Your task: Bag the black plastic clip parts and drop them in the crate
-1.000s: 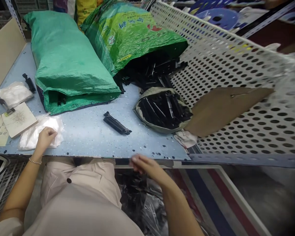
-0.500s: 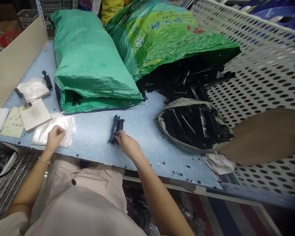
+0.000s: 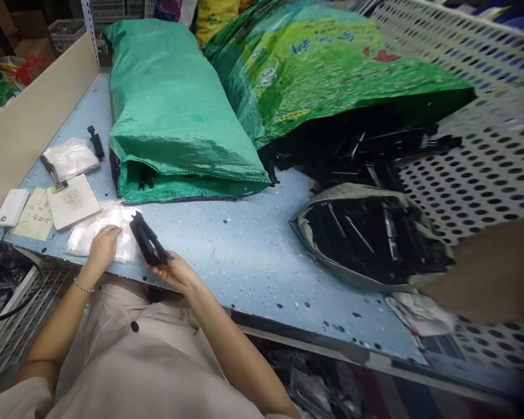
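My right hand grips a pair of long black plastic parts from below, their far ends tilted up to the left above the table. Close by on the left, my left hand has its thumb and fingers pinched together at a stack of clear plastic bags; the bag edge between the fingertips is hard to make out. Part of the stack lies under a small square board.
A teal woven sack and a green printed sack spilling black parts lie at the back. An open cloth bag of black parts is at right, beside a perforated white basket. A white device sits at left.
My right hand has lifted the black parts off the table and carried them left, close to my left hand. My left hand has stayed at the bags. The view has shifted slightly.
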`<state>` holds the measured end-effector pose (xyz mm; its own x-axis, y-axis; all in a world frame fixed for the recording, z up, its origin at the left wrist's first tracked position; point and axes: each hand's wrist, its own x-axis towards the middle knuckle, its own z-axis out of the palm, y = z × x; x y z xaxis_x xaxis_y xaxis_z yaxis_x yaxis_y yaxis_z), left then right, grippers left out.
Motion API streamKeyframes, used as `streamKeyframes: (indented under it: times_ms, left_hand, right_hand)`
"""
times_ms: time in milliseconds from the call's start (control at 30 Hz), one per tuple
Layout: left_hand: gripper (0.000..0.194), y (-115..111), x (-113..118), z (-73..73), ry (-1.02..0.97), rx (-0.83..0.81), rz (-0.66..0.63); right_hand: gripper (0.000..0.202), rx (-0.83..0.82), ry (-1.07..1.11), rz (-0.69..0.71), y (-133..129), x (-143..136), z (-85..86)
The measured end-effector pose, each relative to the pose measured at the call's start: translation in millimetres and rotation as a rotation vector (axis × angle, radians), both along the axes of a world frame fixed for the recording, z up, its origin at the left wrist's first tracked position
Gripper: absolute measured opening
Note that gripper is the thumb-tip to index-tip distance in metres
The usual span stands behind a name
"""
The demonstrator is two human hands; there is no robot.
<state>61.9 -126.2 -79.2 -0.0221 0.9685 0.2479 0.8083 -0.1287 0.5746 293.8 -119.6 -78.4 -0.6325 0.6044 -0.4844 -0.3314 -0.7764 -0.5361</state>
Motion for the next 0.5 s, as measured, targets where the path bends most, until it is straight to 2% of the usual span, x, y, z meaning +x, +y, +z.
streamKeyframes:
  times_ms: [133, 233, 300, 400, 433, 500]
  left_hand:
    - [0.039, -4.3, -10.4, 0.1, -0.017, 0.01, 0.058]
    - [0.041, -15.9, -5.6, 7.3, 0.045, 0.159, 0.062]
    - [0.044, -28.7, 4.1, 13.7, 0.087, 0.284, -0.009]
    - [0.045, -46.4, 19.6, 19.4, 0.117, 0.409, -0.153]
    - [0.045, -49.5, 23.1, 19.5, 0.131, 0.417, -0.162]
    - [0.045, -50.2, 27.4, 17.7, 0.171, 0.4, -0.099]
  right_hand:
    - [0.02, -0.081, 0.029, 0.111, -13.3, 9.0, -8.9]
    - [0.021, -0.11, 0.033, 0.147, -17.3, 1.1, -13.6]
    - [0.024, -0.093, 0.054, 0.15, -16.3, -5.1, -13.7]
    - [0.026, -0.063, 0.067, 0.07, -11.1, -9.6, -11.1]
    - [0.027, -0.053, 0.069, 0.014, -9.2, -9.8, -10.5]
    - [0.029, -0.019, 0.077, -0.08, -6.7, -9.0, -10.1]
